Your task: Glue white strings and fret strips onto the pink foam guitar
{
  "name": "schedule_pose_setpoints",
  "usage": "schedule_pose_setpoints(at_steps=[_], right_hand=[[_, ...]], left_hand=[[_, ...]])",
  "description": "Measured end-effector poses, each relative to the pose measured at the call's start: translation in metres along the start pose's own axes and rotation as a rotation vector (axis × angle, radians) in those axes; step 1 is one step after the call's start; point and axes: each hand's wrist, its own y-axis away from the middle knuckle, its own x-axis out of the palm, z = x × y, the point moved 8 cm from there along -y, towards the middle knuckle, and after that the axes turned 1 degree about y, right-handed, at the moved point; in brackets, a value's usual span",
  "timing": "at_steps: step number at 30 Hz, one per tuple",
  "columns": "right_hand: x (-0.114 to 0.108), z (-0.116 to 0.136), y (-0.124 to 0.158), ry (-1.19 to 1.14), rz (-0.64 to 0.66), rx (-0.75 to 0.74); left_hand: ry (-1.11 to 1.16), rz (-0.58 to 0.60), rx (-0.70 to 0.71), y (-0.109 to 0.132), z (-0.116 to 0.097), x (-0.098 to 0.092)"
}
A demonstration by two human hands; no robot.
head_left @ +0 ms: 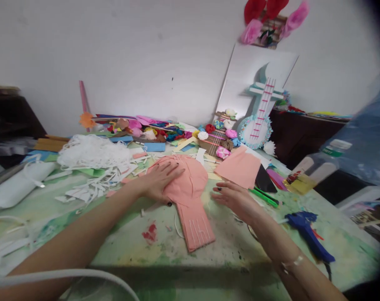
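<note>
Bare surface (pixel 234 251) lies around the straight end of the pink piece (pixel 191 184), which points toward the near edge, while paper scraps (pixel 92 188) crowd the left. Both forearms (pixel 80 234) reach inward from the near side. The left hand (pixel 161 177) lies spread on the round part; the right hand (pixel 236 200), loosely open, is just beside it

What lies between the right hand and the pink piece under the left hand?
In the head view, just a narrow bare stretch of paint-stained tabletop shows between the right hand and the pink piece.
</note>
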Motion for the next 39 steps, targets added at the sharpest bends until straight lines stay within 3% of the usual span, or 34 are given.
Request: schedule_pose_setpoints(at_steps=[4, 9, 13, 17, 22, 28, 34, 36, 39], right_hand=[[0.036, -0.007, -0.042, -0.087, 0.076, 0.056], [0.032, -0.016, -0.066, -0.112, -0.044, 0.032], [0.037, -0.011, -0.074, -0.137, 0.005, -0.011], [0.048, 0.012, -0.084, -0.202, 0.067, -0.095], [0.06, 0.047, -0.099, -0.273, 0.083, -0.219], [0.065, 0.065, -0.094, -0.25, 0.114, -0.39], [0.037, 0.065, -0.089, -0.049, -0.079, -0.536], [0.049, 0.07, -0.076, 0.02, -0.03, -0.595], [0.095, 0.067, -0.046, 0.112, 0.223, -0.634]], left_hand=[[-0.022, 0.033, -0.052, -0.001, 0.004, 0.003], [-0.011, -0.005, -0.023, -0.002, 0.008, 0.005], [0.021, -0.118, 0.026, -0.001, 0.011, -0.005], [0.056, -0.322, 0.032, 0.003, 0.018, -0.029], [0.037, -0.718, -0.087, 0.02, 0.045, -0.05], [0.159, -0.985, -0.274, 0.039, 0.075, -0.056], [0.242, -1.258, -0.412, 0.06, 0.07, -0.086], [0.227, -1.283, -0.456, 0.061, 0.063, -0.092], [0.184, -1.234, -0.439, 0.056, 0.05, -0.094]])
